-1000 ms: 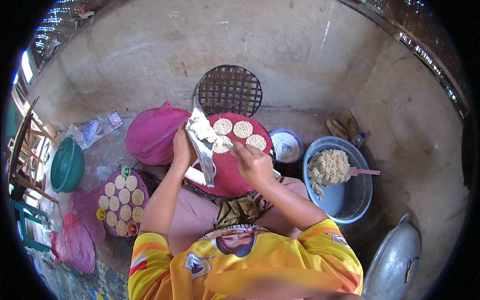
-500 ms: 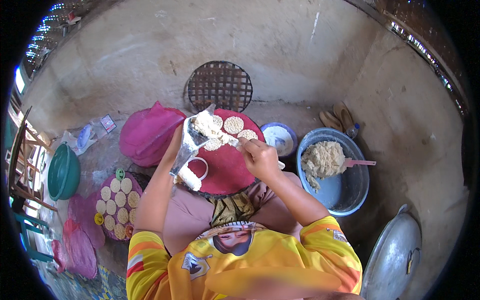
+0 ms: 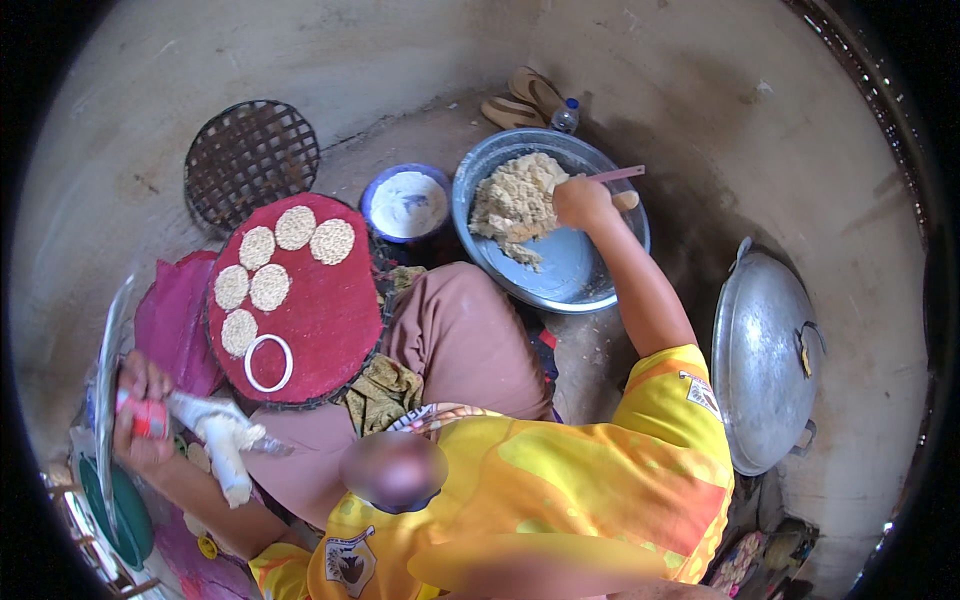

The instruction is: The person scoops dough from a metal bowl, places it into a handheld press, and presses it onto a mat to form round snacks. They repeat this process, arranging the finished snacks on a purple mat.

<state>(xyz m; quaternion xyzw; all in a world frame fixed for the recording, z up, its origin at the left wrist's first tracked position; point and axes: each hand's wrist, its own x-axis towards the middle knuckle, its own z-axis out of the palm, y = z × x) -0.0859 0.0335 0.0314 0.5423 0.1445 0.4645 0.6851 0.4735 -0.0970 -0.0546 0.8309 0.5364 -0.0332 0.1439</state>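
Note:
My left hand is low on the left, shut on the red handle of a flat metal blade, with a white cloth hanging beside it. My right hand is stretched out into a large metal basin and is closed at the edge of a heap of pale rice mixture. A pink spoon sticks out from under its fingers. On my lap lies a round red tray with several flat rice cakes and a white ring mould.
A blue bowl of white stuff stands between tray and basin. A round woven rack lies behind the tray. A metal lid is on the right, sandals and a small bottle are at the wall, and a green bowl sits lower left.
My right hand left the rice cakes on the tray and reached right into the basin. My left hand carried the blade off the tray, down to the left. The view swung right.

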